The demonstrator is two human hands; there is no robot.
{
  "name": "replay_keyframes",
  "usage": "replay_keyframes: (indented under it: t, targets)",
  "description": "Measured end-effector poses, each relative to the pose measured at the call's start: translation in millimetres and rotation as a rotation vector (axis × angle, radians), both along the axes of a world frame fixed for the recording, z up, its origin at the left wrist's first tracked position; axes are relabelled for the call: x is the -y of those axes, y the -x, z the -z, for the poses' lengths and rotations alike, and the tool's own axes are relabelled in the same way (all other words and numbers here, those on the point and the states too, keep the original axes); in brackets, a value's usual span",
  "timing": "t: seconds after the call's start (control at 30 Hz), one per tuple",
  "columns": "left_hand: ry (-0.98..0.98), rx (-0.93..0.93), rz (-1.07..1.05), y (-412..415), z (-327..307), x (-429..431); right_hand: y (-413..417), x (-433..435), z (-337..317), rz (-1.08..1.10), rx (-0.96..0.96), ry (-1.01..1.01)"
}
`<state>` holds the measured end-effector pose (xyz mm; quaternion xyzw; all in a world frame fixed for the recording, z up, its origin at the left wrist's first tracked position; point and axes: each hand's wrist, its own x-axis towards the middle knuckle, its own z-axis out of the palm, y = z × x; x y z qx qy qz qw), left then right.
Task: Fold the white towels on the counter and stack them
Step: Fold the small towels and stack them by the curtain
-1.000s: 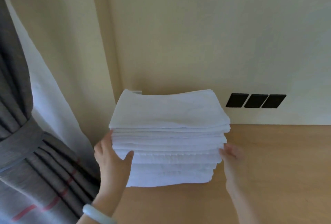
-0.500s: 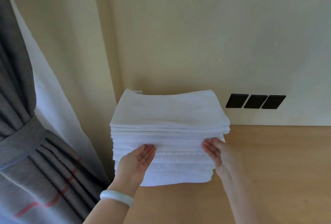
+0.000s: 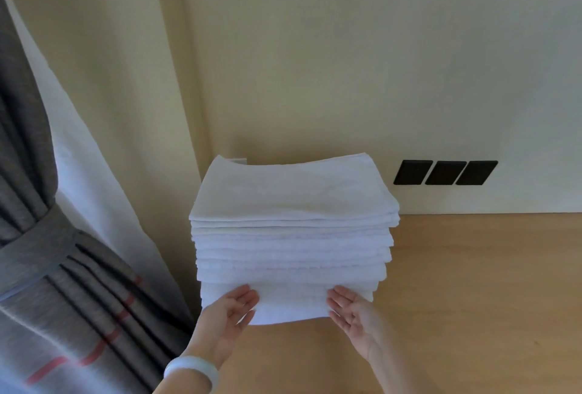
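One wooden counter (image 3: 472, 283), cream wall (image 3: 378, 78); towel stack (image 3: 293, 236) just beyond left hand (image 3: 227, 315) and right hand (image 3: 352, 315), fingers straight, touching its front.

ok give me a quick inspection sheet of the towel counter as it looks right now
surface: wooden counter, bare wood showing right of the stack
job's things: stack of white towels, folded, edges roughly aligned, at the counter's left end near the wall; no unfolded towel in view
clutter: nothing seen
hands: left hand and right hand palms up, fingers straight, touching the stack's lower front; white bangle on the left wrist
cables: nothing seen
surroundings: cream wall; three black wall plates right of the stack; grey curtain tied back at left
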<state>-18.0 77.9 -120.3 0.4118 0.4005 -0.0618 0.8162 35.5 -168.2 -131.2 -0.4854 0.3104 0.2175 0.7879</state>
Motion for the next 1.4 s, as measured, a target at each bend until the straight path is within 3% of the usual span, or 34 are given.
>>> replay_keyframes:
  t: [0.17, 0.27, 0.33, 0.47, 0.57, 0.67, 0.8, 0.97, 1.1, 1.23, 1.4]
  targets:
    - [0.136, -0.014, -0.056, 7, 6, 1, 5, 5, -4, 0.065, 0.010, -0.167]
    - [0.168, 0.016, -0.152, 7, 2, -6, -2, 22, -14, 0.232, 0.083, -0.227]
    - [0.058, 0.001, -0.262, 7, 7, -18, -7, 38, -18, 0.362, 0.114, -0.205]
    - [-0.459, 0.071, -0.252, 7, 3, -37, -16, 46, -23, 0.366, 0.166, -0.132]
    - [-0.480, 0.181, -0.119, 2, -11, -32, -22, 33, -25, 0.298, 0.191, -0.028]
    - [-0.485, 0.119, -0.161, -3, -9, -35, -28, 23, -20, 0.355, 0.200, 0.039]
    - [-0.543, 0.051, -0.040, -8, -9, -26, -31, 23, -15, 0.391, 0.176, 0.030]
    - [-0.352, -0.025, -0.197, -17, -15, -47, -31, 30, -22, 0.328, 0.174, -0.022]
    - [-0.137, 0.088, -0.186, -33, -39, -62, -37, 38, -39, 0.282, 0.208, -0.038]
    - [-0.141, 0.100, -0.167, -43, -44, -57, -38, 28, -43, 0.260, 0.246, -0.140]
    - [-0.042, 0.111, -0.170, -50, -45, -57, -15, -8, -32, 0.518, 0.204, -0.421]
